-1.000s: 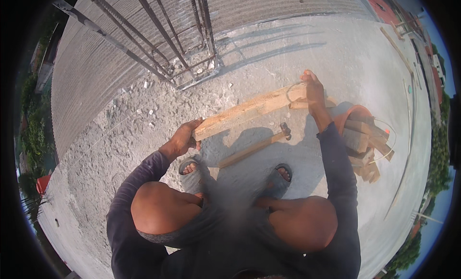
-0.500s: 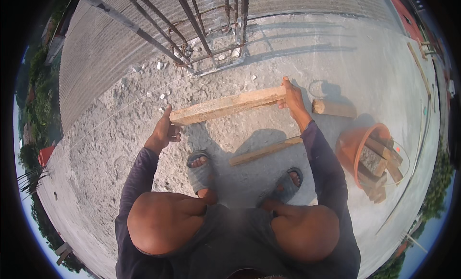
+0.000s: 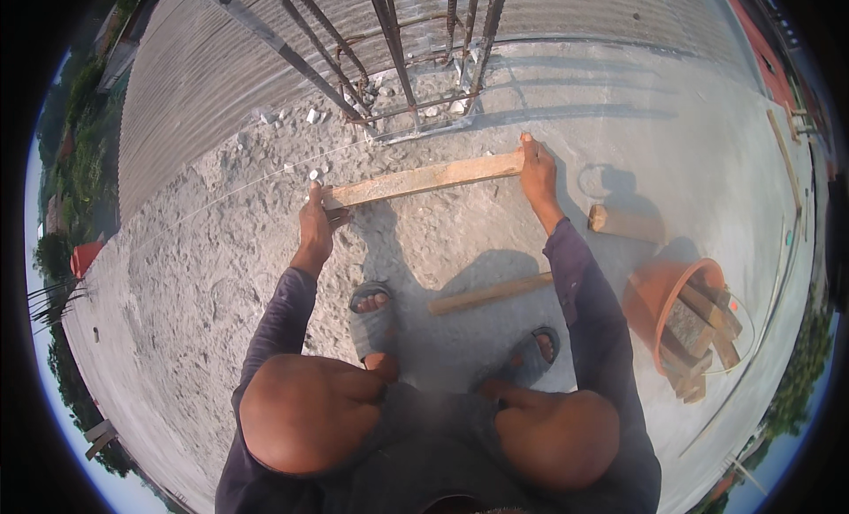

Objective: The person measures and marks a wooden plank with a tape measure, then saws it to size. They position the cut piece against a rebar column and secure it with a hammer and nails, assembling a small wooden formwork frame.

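A long wooden board [image 3: 424, 179] is held crosswise in front of me, its right end a little farther away than its left. My left hand [image 3: 317, 220] grips the left end, thumb on top and fingers under it. Around the right end closes my right hand [image 3: 538, 174], its thumb pointing up past the wood. Just beyond the board, a cage of steel rebar [image 3: 411, 81] rises from a white-edged square on the rough concrete. A thin pale string [image 3: 256, 185] runs from near the rebar's base toward the lower left.
Another wooden strip [image 3: 491, 295] lies on the concrete near my feet. To the right are a short wooden block [image 3: 626, 223] and a tipped orange bucket [image 3: 638, 306] with wood offcuts [image 3: 694, 333] spilling out. Corrugated sheeting [image 3: 230, 63] borders the far side; loose rubble lies near the rebar.
The board, in both hands, has moved farther from me toward the rebar and turned so that less of its front side shows. The whole view has shifted slightly.
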Motion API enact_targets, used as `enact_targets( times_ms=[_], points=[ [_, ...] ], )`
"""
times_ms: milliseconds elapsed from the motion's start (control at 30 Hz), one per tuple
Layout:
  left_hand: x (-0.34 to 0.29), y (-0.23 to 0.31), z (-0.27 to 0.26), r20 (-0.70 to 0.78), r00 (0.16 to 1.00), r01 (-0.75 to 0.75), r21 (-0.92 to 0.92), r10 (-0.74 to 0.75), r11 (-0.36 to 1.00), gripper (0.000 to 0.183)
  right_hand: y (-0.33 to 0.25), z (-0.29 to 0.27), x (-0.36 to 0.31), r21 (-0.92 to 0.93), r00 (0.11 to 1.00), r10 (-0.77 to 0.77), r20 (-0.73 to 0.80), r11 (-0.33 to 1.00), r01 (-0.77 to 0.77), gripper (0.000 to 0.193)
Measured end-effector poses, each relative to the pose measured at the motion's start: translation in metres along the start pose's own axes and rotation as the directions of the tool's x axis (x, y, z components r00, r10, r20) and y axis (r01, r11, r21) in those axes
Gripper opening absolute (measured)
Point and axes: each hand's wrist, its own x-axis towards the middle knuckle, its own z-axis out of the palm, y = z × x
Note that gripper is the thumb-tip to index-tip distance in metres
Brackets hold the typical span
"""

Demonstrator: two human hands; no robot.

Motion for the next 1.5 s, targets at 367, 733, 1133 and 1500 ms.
enact_targets(
  times_ms=[367, 733, 1133, 1500],
  points=[
    [0.027, 0.013, 0.009, 0.082, 0.962, -0.271, 0.176, 0.260, 0.947, 0.047, -0.001, 0.037, 0.031, 0.419, 0.999, 0.048, 0.022, 0.907, -0.053, 0.066],
    [0.027, 0.012, 0.013, 0.040, 0.928, -0.368, 0.248, 0.370, 0.896, 0.054, 0.005, 0.042, 0.026, 0.190, 0.999, -0.048, 0.011, 0.981, 0.046, 0.077],
    [0.028, 0.005, 0.003, 0.000, 0.950, -0.301, 0.272, 0.313, 0.914, 0.056, -0.002, 0.041, 0.019, 0.220, 0.999, -0.032, 0.024, 0.975, 0.026, 0.068],
    [0.028, 0.006, 0.002, -0.044, 0.967, -0.236, 0.227, 0.252, 0.945, 0.056, 0.000, 0.048, 0.022, 0.216, 0.998, -0.059, 0.019, 0.975, 0.053, 0.071]
  ],
)
